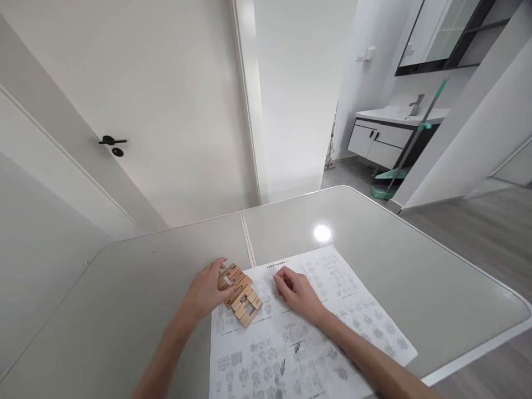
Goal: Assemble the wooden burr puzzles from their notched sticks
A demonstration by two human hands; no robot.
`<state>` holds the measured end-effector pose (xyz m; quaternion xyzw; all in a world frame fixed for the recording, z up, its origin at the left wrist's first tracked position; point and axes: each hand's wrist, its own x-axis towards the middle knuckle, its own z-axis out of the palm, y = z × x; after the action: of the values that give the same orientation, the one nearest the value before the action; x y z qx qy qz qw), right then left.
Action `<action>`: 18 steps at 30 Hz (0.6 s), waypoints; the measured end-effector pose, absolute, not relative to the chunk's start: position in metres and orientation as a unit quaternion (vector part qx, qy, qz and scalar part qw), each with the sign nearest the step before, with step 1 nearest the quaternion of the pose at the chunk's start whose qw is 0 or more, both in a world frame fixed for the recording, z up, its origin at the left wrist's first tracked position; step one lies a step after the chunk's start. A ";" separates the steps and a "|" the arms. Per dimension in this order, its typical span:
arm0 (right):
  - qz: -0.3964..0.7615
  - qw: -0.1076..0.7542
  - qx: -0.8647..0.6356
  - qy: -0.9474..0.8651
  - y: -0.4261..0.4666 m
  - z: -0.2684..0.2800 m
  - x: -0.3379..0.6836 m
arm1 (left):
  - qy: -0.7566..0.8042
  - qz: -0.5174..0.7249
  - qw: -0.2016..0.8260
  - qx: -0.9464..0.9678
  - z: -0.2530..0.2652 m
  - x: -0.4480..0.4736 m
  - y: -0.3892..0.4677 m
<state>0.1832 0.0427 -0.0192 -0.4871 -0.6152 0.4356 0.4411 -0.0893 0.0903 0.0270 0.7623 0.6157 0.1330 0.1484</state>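
I am looking down through the head camera at two bare hands working over a pale worktop (386,266). The left hand (204,289) is resting at the darker wooden blocks (236,275), its thumb lying across their near side and its fingers reaching to their far edge; I am seeing too little of its underside to tell whether that grip is clenching them or merely touching. These blocks are sitting at the upper-left corner of a printed sheet (316,338), and the lighter wooden blocks (256,303) are lying just beside them on the paper, forming a frame around a gap. The right hand (298,293) is resting on the sheet's upper part, its grip curling closed in a loose fist, apart from both groups. Small grey figures are filling rows across the paper. Beyond the worktop, a door (166,111) is standing shut, and a washbasin cabinet (378,136) is showing at right.
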 end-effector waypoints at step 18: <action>0.431 0.437 -0.486 -0.622 0.044 -0.020 0.183 | 0.630 0.051 0.111 0.767 0.037 -0.066 0.102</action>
<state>0.1834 0.0442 -0.0205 -0.4856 -0.6223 0.4310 0.4373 -0.0658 0.1024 0.0372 0.7673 0.6296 0.0506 0.1106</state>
